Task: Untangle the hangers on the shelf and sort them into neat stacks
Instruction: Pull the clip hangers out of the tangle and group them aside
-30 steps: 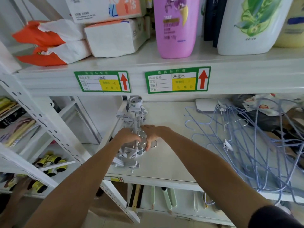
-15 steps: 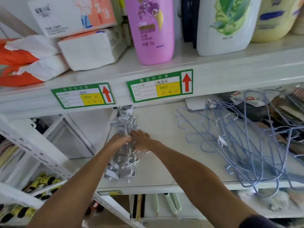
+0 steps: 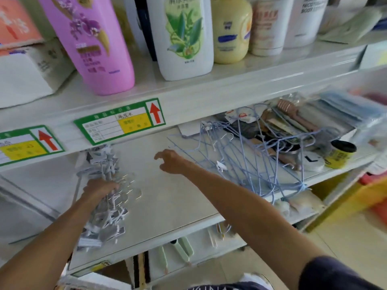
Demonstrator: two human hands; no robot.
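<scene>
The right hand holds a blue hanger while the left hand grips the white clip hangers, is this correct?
Not quite: the head view shows the right hand empty, near the blue hangers. The left hand does grip the white clip hangers.

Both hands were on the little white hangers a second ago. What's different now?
The right hand let go of the white clip hangers and moved right, toward the tangled blue wire hangers. It holds nothing now. The left hand still grips the white clip hangers, which lie in the same place on the shelf. The blue tangle has not moved.
</scene>
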